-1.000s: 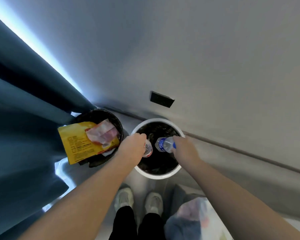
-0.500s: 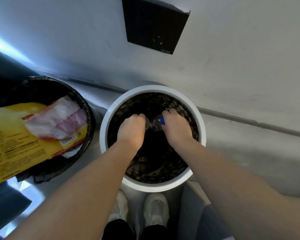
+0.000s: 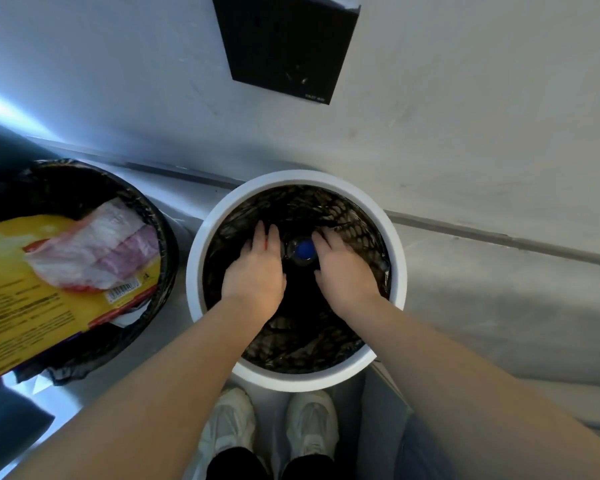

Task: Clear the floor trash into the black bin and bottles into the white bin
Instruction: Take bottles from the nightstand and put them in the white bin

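Two straight-fingered hands, left hand (image 3: 254, 271) and right hand (image 3: 344, 273), flank a blue-capped bottle (image 3: 305, 250) in the white bin (image 3: 302, 177).

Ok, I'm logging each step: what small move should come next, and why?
Probably lift the left hand and right hand out of the white bin: their fingers look straight, and the bottle between them is already down inside it.

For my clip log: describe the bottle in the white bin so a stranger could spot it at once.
Two round bins stand by the wall; take the white bin, right of the black bin. Inside, against its dark liner, a clear bottle sits between the left hand and right hand. Its bright blue cap sets it apart.
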`<control>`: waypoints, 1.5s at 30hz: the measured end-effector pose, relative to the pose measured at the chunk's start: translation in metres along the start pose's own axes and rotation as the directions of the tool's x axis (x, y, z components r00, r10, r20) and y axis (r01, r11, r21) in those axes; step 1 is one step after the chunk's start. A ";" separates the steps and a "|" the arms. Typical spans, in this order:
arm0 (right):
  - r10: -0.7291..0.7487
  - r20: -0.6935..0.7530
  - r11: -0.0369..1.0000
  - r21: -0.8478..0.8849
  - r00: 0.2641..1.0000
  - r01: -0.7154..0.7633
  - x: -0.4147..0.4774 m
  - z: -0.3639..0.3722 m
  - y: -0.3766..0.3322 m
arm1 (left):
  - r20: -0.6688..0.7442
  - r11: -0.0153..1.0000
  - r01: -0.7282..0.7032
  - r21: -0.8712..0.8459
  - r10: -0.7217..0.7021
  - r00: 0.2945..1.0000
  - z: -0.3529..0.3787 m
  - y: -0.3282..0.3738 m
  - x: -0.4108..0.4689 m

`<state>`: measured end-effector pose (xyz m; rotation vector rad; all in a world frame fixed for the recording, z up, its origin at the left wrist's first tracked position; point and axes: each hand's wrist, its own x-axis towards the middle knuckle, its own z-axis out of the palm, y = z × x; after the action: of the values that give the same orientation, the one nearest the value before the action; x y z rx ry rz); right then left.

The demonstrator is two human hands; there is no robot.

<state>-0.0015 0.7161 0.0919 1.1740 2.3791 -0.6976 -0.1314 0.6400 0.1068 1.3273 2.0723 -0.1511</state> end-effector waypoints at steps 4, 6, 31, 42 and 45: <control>-0.111 0.204 0.951 -0.263 0.973 0.164 -0.030 -0.004 -0.002 | 0.189 0.950 -0.097 0.296 0.042 0.981 0.002 -0.001 -0.023; -0.106 0.288 0.921 -0.332 0.952 0.203 -0.030 -0.002 0.000 | 0.281 0.914 -0.129 0.384 0.017 0.960 0.005 -0.003 -0.022; -0.091 0.246 0.917 -0.358 0.965 0.178 -0.153 -0.157 -0.060 | 0.229 0.946 -0.146 0.288 0.080 0.970 -0.142 0.020 -0.167; -0.301 0.031 0.898 -0.327 0.953 0.295 -0.335 -0.329 -0.146 | -0.107 0.997 0.057 0.046 -0.052 0.993 -0.309 0.040 -0.420; -0.373 0.023 0.866 -0.351 0.927 0.357 -0.375 -0.348 -0.167 | -0.184 0.986 0.165 -0.012 -0.165 0.969 -0.323 0.048 -0.486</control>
<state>0.0317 0.6039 0.6173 0.6012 2.6540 -0.3296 -0.1138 0.4289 0.6526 1.2088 2.3407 -0.1070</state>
